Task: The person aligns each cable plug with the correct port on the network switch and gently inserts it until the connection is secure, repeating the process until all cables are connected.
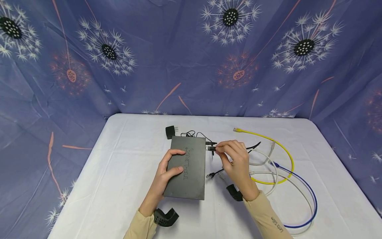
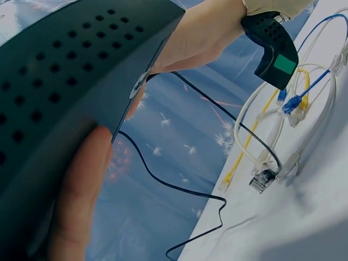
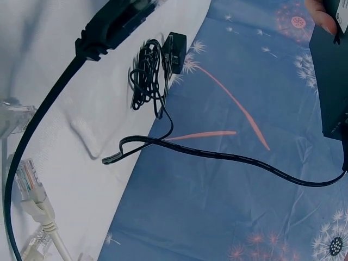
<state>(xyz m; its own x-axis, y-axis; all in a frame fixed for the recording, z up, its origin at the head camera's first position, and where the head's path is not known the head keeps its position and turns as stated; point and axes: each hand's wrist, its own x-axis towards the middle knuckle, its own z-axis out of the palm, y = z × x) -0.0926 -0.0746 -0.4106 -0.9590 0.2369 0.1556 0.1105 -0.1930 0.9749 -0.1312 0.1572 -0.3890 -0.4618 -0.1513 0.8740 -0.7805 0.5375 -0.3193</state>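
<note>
My left hand [image 1: 167,171] grips a dark grey TP-LINK network switch [image 1: 191,186] by its left side, with thumb and fingertip on the broad face. In the left wrist view the vented side of the switch [image 2: 60,81] fills the upper left. Beside the right edge of the switch, my right hand [image 1: 237,159] pinches the black plug [image 1: 211,149] of a network cable, its clear tip right at the edge. A thin black power lead [image 1: 210,143] enters the same edge just beyond it. The black cable's other plug [image 1: 210,175] hangs below, also visible in the left wrist view.
A black power adapter [image 1: 170,132] with coiled cord lies behind the switch. On the right side of the white table [image 1: 119,172] are a yellow network cable [image 1: 290,156], a blue cable [image 1: 313,196] and grey-white cables [image 1: 304,196]. A patterned cloth [image 1: 167,66] hangs behind.
</note>
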